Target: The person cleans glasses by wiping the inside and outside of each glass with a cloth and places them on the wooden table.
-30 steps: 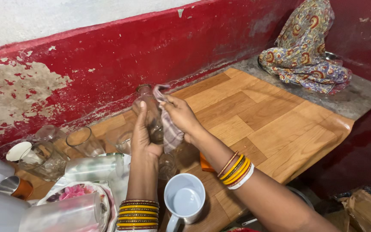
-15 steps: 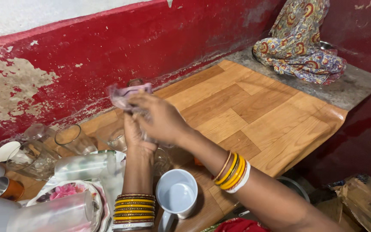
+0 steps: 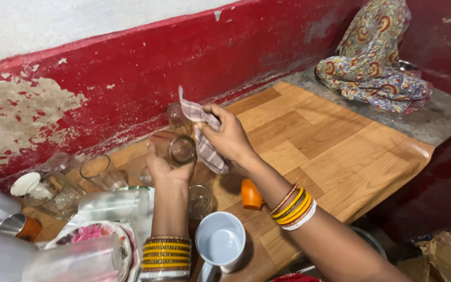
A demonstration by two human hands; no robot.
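A chipped red wall with a pale band above it backs a low tabletop (image 3: pixel 340 156) covered in wood-pattern sheet, and I am looking down over the person's arms at it. Nearest to me stands a white mug (image 3: pixel 220 243), mouth up, beside a flowered plate (image 3: pixel 87 232) and some cloudy tumblers lying on their sides. Just past the mug sit a small orange thing (image 3: pixel 250 194) and an upright little glass (image 3: pixel 199 198).

Above these the left hand (image 3: pixel 165 169) is wrapped around a clear drinking glass (image 3: pixel 180 149), held off the tabletop and tipped so its mouth faces us. The right hand (image 3: pixel 228 137) is closed on a checked cloth (image 3: pixel 204 141), pressing it against the glass's rim and side.

That glass looks thin, light and breakable, and likely slick if damp; I would judge a hold around the body, as the left grip has it, safer than pinching the rim. The cloth is soft and limp and bunches wherever it is taken.

Further left, more empty glasses (image 3: pixel 97 171) stand near the wall. Far off in the corner lies a crumpled patterned fabric (image 3: pixel 371 68) on bare grey stone.
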